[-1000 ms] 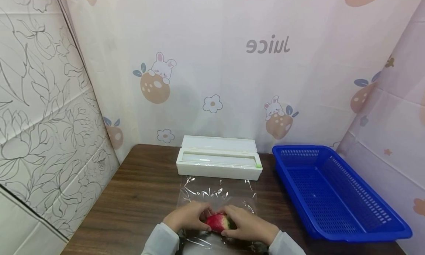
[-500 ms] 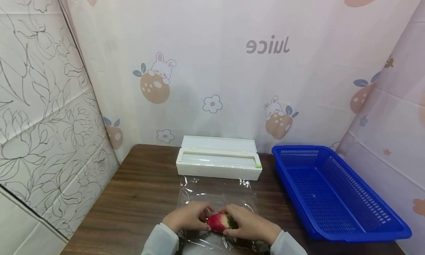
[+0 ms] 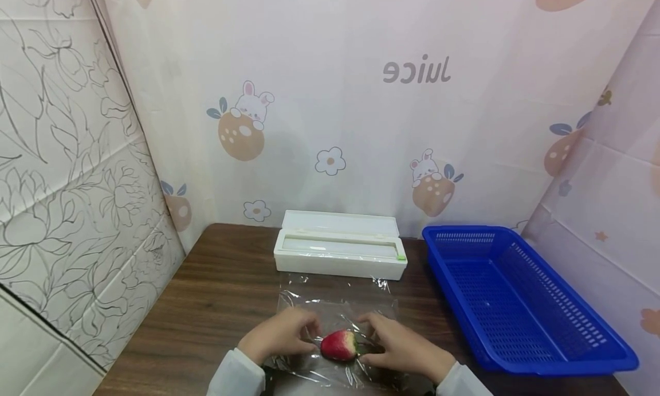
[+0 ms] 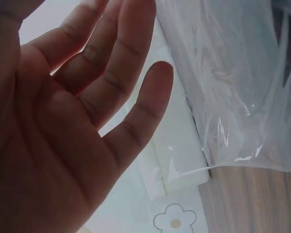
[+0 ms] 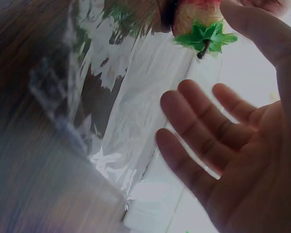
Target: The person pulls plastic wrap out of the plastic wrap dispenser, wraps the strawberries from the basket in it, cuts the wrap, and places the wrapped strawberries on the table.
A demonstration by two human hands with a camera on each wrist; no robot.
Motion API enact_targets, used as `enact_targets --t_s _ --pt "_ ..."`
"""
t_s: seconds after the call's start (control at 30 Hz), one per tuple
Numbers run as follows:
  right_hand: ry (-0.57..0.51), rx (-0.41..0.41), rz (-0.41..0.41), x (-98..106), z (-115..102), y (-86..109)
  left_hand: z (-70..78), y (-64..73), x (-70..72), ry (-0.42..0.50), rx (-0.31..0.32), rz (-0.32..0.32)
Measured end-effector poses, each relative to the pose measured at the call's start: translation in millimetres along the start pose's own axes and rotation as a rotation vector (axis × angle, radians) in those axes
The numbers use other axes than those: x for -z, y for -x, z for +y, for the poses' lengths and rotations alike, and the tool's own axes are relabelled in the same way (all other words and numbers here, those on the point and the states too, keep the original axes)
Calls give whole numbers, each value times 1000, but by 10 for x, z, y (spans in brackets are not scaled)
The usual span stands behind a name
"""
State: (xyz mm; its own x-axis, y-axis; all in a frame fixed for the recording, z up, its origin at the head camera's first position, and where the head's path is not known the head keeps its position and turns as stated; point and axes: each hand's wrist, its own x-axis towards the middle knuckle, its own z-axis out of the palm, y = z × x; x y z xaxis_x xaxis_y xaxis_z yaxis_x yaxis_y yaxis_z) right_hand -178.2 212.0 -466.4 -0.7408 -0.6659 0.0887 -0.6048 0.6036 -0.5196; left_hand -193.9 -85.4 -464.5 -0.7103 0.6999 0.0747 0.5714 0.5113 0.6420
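Note:
A red strawberry (image 3: 337, 345) with a pale yellowish top lies on its side on a sheet of clear cling film (image 3: 330, 310) in the head view. Its green leaves (image 5: 203, 38) and short stem show in the right wrist view. To its left my left hand (image 3: 283, 334) is held with loosely bent fingers, a small gap from the fruit. My right hand (image 3: 399, 347) hovers by the leafy end, fingers spread and holding nothing. Both palms face the strawberry. In the left wrist view, the left hand's relaxed fingers (image 4: 131, 63) are seen beside the film.
Behind the film stands a white cling film dispenser (image 3: 340, 265) with its lid raised; the sheet runs from its front. A blue plastic basket (image 3: 459, 304) sits at the right of the dark wooden table (image 3: 206, 293). Printed curtains (image 3: 330, 109) close off the back and sides.
Both hands have let go of the strawberry and moved apart, the left hand to the left and the right hand to the right. The strawberry stays on the film.

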Motion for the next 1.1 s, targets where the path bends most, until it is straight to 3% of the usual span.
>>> enact_targets --t_s 0.23,0.47,0.63,0.9,1.1 --pt "138 31 -27 -19 39 136 47 114 -84 14 61 -66" --pt "129 162 -79 -90 67 167 33 171 -161 72 130 -108" --pt "162 185 -85 -124 61 184 41 215 -211 73 185 -152" --pt "208 129 -87 -142 39 219 58 204 -236 6 150 -138" --pt "218 148 -74 -132 40 214 29 176 -235 4 92 -124"
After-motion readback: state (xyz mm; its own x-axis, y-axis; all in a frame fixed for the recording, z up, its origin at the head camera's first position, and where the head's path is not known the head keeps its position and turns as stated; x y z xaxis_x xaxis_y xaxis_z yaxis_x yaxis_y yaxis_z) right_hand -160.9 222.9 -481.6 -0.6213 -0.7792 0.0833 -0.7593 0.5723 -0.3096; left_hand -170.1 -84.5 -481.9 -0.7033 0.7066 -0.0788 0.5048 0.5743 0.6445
